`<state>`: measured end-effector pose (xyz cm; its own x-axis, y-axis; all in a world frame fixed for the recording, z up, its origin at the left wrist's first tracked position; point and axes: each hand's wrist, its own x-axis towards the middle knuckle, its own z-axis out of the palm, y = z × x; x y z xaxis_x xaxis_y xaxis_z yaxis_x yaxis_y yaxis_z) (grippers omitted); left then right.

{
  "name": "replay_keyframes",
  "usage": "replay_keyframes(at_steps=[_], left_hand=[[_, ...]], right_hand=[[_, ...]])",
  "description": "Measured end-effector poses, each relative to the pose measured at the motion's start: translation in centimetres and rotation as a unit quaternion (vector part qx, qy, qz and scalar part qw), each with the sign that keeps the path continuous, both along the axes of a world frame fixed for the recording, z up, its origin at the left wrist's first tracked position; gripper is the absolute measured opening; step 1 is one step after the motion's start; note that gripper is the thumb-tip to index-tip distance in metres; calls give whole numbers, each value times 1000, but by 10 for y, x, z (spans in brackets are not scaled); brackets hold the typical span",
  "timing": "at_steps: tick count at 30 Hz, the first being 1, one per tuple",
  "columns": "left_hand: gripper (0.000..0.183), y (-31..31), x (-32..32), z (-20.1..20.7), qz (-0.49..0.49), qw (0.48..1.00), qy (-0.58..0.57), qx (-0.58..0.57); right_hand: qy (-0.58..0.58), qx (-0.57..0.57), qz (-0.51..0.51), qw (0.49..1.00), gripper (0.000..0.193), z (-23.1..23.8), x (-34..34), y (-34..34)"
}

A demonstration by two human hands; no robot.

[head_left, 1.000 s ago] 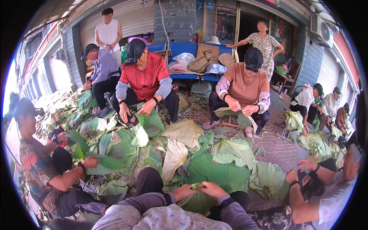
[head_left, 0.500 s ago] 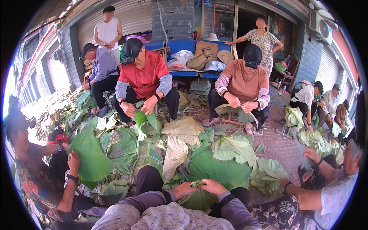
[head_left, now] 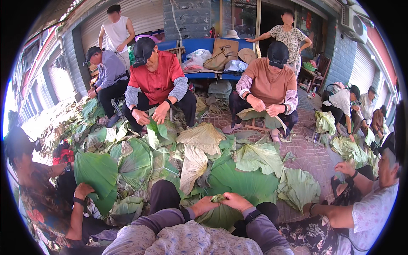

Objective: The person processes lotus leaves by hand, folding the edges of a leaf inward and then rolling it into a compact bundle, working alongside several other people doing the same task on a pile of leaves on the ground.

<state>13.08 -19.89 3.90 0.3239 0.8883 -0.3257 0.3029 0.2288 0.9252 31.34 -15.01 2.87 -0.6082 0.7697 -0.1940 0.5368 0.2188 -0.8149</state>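
Note:
Close before my lap, my left hand [head_left: 204, 206] and my right hand [head_left: 236, 201] are side by side, fingers closed on a green lotus leaf [head_left: 219, 216]. A bunched end of the leaf shows between my fingertips, while its broad part hangs below between my knees. Just beyond my hands a big dark-green lotus leaf [head_left: 236, 182] lies on the pile. Pale, drying leaves [head_left: 259, 160] and a tan, withered leaf [head_left: 193, 168] lie over it. My fingertips partly hide one another.
Co-workers sit around the leaf heap: one in a red shirt [head_left: 156, 76], one in a brown shirt [head_left: 270, 85]. At the left a person lifts a large green leaf [head_left: 97, 176]; another person [head_left: 374, 199] sits close at my right. A blue bench [head_left: 170, 44] with bags stands behind.
My hands keep their grip on the leaf and have hardly moved. The co-worker at the left has lowered the big green leaf slightly. The view has shifted a little.

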Motion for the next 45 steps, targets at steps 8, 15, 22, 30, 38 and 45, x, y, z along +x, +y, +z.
replay_keyframes(at_steps=[8, 15, 22, 30, 38, 45], left_hand=[[33, 3, 7, -2, 17, 1000, 5, 18], [30, 15, 12, 17, 17, 996, 57, 72], [23, 22, 17, 10, 105, 968, -206, -94], [23, 23, 14, 5, 82, 898, -375, -215], [24, -11, -18, 33, 37, 954, -287, -78], [32, -73, -68, 15, 3, 995, -99, 11]], right_hand=[[20, 20, -10, 1000, 24, 9, 4, -3], [88, 67, -73, 991, 29, 24, -1, -4], [111, 63, -56, 990, 24, 27, 7, 6], [251, -73, -34, 965, 21, 34, 13, 3], [265, -95, -143, 949, 29, 25, -20, -28], [171, -93, -96, 976, 21, 6, -65, -86]])
